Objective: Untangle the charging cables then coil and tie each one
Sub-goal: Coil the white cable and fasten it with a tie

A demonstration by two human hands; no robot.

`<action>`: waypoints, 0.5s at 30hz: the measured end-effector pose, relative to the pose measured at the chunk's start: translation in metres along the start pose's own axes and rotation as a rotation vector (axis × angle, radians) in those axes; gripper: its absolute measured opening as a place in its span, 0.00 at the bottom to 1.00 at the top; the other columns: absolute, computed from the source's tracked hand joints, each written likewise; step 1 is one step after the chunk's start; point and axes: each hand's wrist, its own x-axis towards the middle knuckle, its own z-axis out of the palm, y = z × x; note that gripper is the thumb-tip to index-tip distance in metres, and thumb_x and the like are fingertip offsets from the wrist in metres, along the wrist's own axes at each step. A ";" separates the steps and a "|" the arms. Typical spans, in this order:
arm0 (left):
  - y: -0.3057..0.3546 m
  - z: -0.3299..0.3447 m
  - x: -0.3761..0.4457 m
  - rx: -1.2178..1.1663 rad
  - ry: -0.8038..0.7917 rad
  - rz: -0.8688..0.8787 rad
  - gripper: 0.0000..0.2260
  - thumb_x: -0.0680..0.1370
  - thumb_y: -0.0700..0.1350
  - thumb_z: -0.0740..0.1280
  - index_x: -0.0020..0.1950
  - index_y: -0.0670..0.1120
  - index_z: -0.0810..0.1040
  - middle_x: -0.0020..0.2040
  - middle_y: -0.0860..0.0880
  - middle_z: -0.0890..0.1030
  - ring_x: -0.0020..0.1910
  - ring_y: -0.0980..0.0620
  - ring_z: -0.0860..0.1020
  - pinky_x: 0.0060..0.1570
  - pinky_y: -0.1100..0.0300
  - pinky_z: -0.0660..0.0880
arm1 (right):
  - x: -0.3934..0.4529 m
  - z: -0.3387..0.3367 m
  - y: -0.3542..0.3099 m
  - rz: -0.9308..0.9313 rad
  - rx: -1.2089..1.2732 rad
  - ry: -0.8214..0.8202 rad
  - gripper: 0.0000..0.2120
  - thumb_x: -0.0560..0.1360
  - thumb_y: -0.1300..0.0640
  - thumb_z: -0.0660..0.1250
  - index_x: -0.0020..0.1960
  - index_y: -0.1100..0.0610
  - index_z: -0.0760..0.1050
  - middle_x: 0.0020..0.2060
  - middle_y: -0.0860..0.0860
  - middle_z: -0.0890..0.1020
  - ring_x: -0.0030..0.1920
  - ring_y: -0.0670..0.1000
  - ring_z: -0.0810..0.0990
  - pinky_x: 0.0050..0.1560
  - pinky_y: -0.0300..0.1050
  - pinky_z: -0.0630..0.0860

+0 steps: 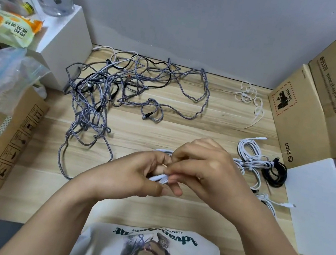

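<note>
Both hands, left (133, 176) and right (206, 168), grip a mostly hidden white cable (158, 178)

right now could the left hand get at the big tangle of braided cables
Probably not yet: the left hand grips the white cable with the right hand. Otherwise the desk toward the tangle looks free.

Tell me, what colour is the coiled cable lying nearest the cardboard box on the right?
Black, clearest in the head view.
</note>
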 end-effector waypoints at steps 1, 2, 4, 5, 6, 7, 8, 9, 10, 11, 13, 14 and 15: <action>-0.001 -0.001 -0.001 0.002 -0.007 -0.014 0.09 0.72 0.35 0.63 0.51 0.40 0.70 0.48 0.48 0.83 0.38 0.51 0.67 0.29 0.70 0.63 | -0.001 0.000 0.000 0.002 0.007 -0.008 0.09 0.72 0.51 0.68 0.40 0.54 0.84 0.37 0.47 0.80 0.37 0.50 0.76 0.43 0.43 0.69; -0.003 -0.002 -0.001 -0.003 -0.013 -0.026 0.10 0.71 0.37 0.63 0.52 0.38 0.70 0.49 0.47 0.83 0.36 0.52 0.65 0.28 0.70 0.62 | -0.002 0.000 -0.001 -0.001 0.010 -0.013 0.08 0.72 0.51 0.68 0.40 0.53 0.84 0.37 0.47 0.80 0.37 0.49 0.75 0.43 0.43 0.68; -0.005 -0.004 -0.001 -0.029 -0.046 -0.030 0.12 0.72 0.36 0.63 0.54 0.34 0.68 0.50 0.46 0.83 0.35 0.55 0.64 0.28 0.70 0.62 | -0.004 0.000 -0.002 -0.005 0.012 -0.020 0.07 0.72 0.51 0.68 0.40 0.52 0.84 0.38 0.46 0.80 0.37 0.49 0.75 0.43 0.45 0.69; -0.006 -0.005 -0.001 -0.032 -0.063 -0.016 0.12 0.72 0.35 0.62 0.54 0.34 0.69 0.50 0.47 0.83 0.34 0.56 0.65 0.29 0.70 0.63 | -0.005 0.000 -0.002 -0.005 0.010 -0.021 0.07 0.72 0.52 0.68 0.40 0.52 0.84 0.38 0.46 0.80 0.37 0.49 0.76 0.43 0.45 0.70; -0.007 -0.005 -0.001 -0.031 -0.078 0.003 0.10 0.73 0.35 0.62 0.53 0.36 0.70 0.48 0.50 0.83 0.34 0.58 0.67 0.30 0.69 0.64 | -0.006 0.001 -0.002 -0.002 0.006 -0.018 0.07 0.72 0.52 0.68 0.40 0.52 0.83 0.38 0.46 0.80 0.38 0.49 0.76 0.43 0.46 0.70; -0.008 -0.006 -0.001 -0.035 -0.090 0.019 0.09 0.73 0.34 0.61 0.52 0.38 0.71 0.46 0.54 0.82 0.34 0.60 0.69 0.31 0.69 0.66 | -0.007 0.002 -0.003 0.001 0.000 -0.009 0.07 0.72 0.52 0.69 0.40 0.52 0.83 0.38 0.46 0.80 0.38 0.49 0.76 0.43 0.46 0.69; -0.008 -0.006 -0.001 -0.049 -0.100 0.029 0.08 0.73 0.33 0.61 0.52 0.39 0.71 0.43 0.57 0.81 0.34 0.61 0.69 0.31 0.69 0.66 | -0.008 0.003 -0.003 0.002 -0.005 0.003 0.07 0.72 0.52 0.68 0.40 0.52 0.83 0.38 0.46 0.80 0.38 0.49 0.76 0.44 0.46 0.69; -0.007 -0.006 0.000 -0.062 -0.114 0.033 0.08 0.73 0.34 0.61 0.51 0.40 0.71 0.41 0.59 0.80 0.35 0.61 0.70 0.32 0.69 0.67 | -0.010 0.003 -0.003 0.010 -0.007 0.016 0.07 0.72 0.51 0.68 0.41 0.52 0.83 0.38 0.46 0.80 0.38 0.49 0.76 0.44 0.46 0.69; -0.008 -0.006 0.000 -0.063 -0.115 0.041 0.07 0.74 0.34 0.60 0.51 0.40 0.71 0.39 0.60 0.80 0.35 0.61 0.70 0.32 0.69 0.67 | -0.011 0.004 -0.003 0.012 -0.003 0.030 0.07 0.73 0.51 0.68 0.41 0.52 0.83 0.38 0.46 0.81 0.38 0.49 0.77 0.45 0.45 0.69; -0.008 -0.005 0.000 -0.049 -0.119 0.047 0.06 0.74 0.35 0.60 0.50 0.41 0.71 0.39 0.61 0.80 0.35 0.61 0.70 0.32 0.69 0.67 | -0.012 0.004 -0.002 0.017 0.001 0.042 0.07 0.73 0.51 0.68 0.41 0.52 0.83 0.38 0.46 0.81 0.38 0.49 0.77 0.45 0.45 0.68; -0.008 -0.004 0.000 -0.017 -0.105 0.056 0.07 0.76 0.38 0.60 0.53 0.41 0.73 0.43 0.58 0.81 0.36 0.60 0.70 0.32 0.69 0.67 | -0.015 0.005 -0.002 0.050 0.016 0.039 0.08 0.73 0.51 0.67 0.41 0.53 0.83 0.38 0.45 0.81 0.38 0.48 0.76 0.46 0.44 0.67; -0.008 -0.004 0.000 0.000 -0.093 0.054 0.09 0.76 0.39 0.60 0.55 0.39 0.74 0.46 0.55 0.82 0.36 0.59 0.70 0.32 0.68 0.67 | -0.015 0.005 -0.002 0.089 0.043 0.029 0.08 0.73 0.50 0.67 0.41 0.52 0.83 0.39 0.45 0.80 0.39 0.47 0.75 0.47 0.43 0.66; -0.008 -0.004 0.001 0.023 -0.082 0.045 0.12 0.77 0.40 0.60 0.56 0.36 0.73 0.47 0.54 0.82 0.35 0.59 0.69 0.31 0.68 0.66 | -0.016 0.006 -0.003 0.145 0.088 0.021 0.08 0.72 0.50 0.67 0.41 0.52 0.82 0.39 0.43 0.80 0.39 0.46 0.75 0.47 0.43 0.66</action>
